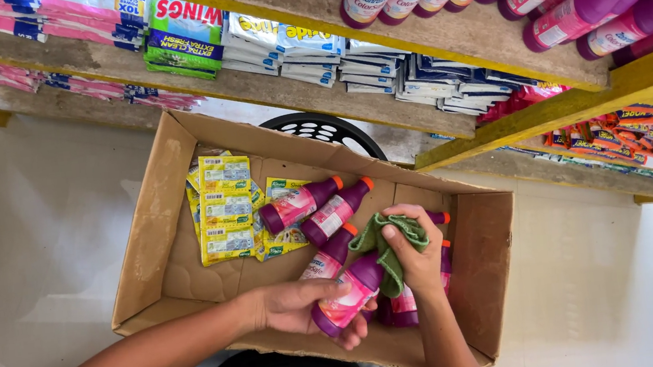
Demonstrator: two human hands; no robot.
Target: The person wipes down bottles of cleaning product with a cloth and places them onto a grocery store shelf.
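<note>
Over the cardboard box, 1 purple bottle is gripped at its base by the left hand while its smooth, probably slippery neck is rubbed with a soft green cloth clenched in the right hand.

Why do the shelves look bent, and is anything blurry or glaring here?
Head view: the wide lens bows the wooden shelves toward the edges; light is even and soft, with faint shadow inside the cardboard box; the left hand, right hand, green cloth and purple bottle look sharp; no strong glare.
</note>
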